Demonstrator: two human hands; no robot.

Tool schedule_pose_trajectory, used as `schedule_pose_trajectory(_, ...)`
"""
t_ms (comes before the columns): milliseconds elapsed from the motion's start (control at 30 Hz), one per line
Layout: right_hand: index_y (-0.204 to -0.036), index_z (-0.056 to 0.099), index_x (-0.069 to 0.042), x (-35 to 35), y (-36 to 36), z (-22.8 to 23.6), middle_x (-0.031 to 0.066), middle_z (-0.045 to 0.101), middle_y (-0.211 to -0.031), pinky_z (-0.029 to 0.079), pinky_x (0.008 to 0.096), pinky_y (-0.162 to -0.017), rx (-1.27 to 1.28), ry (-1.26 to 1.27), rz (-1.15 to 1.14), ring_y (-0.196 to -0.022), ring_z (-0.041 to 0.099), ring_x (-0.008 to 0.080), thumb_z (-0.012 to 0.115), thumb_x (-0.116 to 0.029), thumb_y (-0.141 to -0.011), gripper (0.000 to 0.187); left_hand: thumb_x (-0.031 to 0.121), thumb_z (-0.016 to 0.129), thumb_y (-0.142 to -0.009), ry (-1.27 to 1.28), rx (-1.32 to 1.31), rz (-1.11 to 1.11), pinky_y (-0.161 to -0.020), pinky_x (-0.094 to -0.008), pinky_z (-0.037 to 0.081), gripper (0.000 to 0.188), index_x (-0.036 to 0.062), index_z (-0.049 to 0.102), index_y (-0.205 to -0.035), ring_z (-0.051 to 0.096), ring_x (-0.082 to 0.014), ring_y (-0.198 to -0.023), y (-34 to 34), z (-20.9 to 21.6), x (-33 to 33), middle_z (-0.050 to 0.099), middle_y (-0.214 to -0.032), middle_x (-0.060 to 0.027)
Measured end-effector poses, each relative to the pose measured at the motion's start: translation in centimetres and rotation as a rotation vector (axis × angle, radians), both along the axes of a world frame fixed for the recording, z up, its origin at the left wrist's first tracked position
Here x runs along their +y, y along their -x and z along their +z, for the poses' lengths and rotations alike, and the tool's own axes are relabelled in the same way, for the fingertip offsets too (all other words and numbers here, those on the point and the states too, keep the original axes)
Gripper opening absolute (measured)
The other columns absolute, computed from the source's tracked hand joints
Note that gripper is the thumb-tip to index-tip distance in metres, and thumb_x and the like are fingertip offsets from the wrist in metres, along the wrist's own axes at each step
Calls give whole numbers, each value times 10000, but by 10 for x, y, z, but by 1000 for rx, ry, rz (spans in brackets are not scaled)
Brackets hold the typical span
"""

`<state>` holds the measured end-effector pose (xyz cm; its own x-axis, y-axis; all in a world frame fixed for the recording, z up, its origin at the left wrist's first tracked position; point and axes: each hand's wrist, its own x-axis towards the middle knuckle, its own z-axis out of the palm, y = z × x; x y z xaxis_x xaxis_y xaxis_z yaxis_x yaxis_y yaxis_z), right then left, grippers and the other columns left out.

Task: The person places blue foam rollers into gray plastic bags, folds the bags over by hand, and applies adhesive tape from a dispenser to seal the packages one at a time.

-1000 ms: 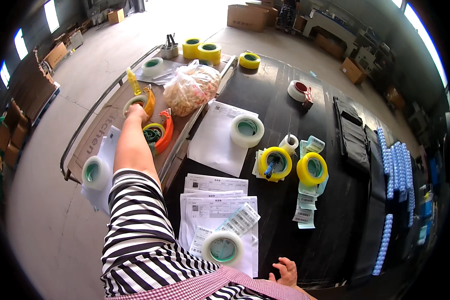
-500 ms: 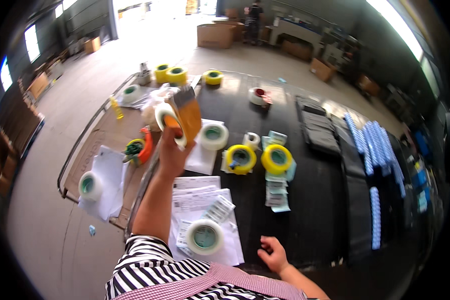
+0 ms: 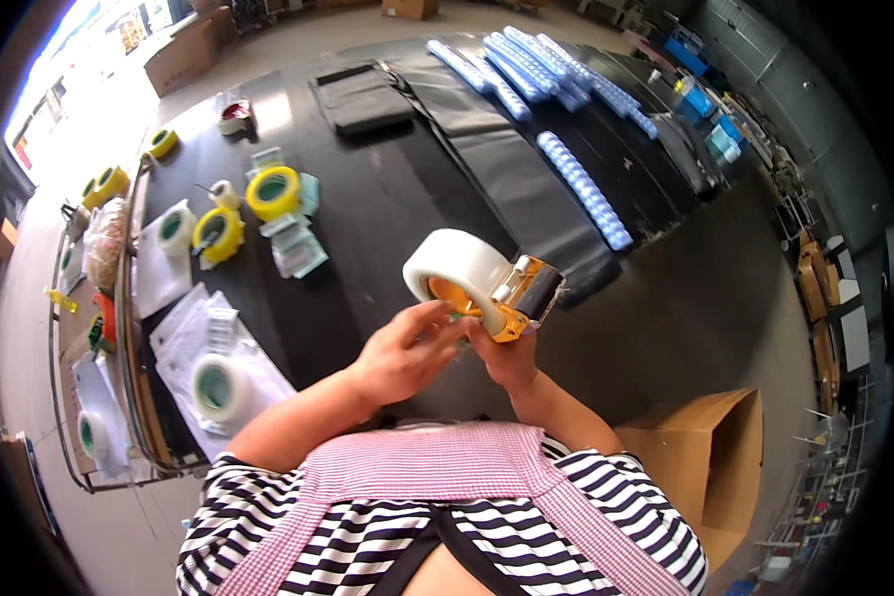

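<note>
A warehouse packing station: long black table [image 3: 387, 209], tape rolls [image 3: 273, 192], cardboard boxes [image 3: 710, 467], concrete floor [image 3: 30, 328].

A hand-held orange plastic tape dispenser [image 3: 512, 303] is raised in front of the chest, above the near edge of the black table top [image 3: 397, 209]. It carries a wide roll of clear, whitish packing tape [image 3: 457, 270] on its orange hub, the roll turned to the upper left. A dark cutter plate at its right end points toward the table. The dispenser is tilted, its handle end low, gripped from below and touched at the roll's underside
</note>
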<state>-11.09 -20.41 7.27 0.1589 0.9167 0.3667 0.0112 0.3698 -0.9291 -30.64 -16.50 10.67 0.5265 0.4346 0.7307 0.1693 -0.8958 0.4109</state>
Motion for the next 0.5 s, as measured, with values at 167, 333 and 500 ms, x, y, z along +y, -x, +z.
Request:
schedule_pose_trajectory(167,-1266,491,-6,-23,-126,-13,97,631,-1117,526,331,-889,-161,-170,-112,-983,645,185,780,-62,-824,531,28,756,-820,186,-167,-118,-727,-330,538,221,43,736,-1040,677,-241,-869,-88,65,-21,679,-981,-109)
schedule_pose_trajectory(333,-1279,467,-6,-34,-208,7,128,642,-1127,519,372,-946,-374,-269,-145,-982,664,220,843,-116,-779,635,267,734,-948,554,-105,-106,-786,-261,489,318,10,724,-1135,602,-136,-879,-182,99,-22,626,-1008,-72)
schedule_pose_trajectory(500,-1240,484,-45,-62,-252,12,170,646,-1074,471,525,-1066,-586,-249,-264,-987,672,363,883,-150,-711,671,141,742,-948,1076,21,-143,-837,-256,542,211,-17,726,-1089,657,-117,-954,-241,67,-21,646,-1037,-50)
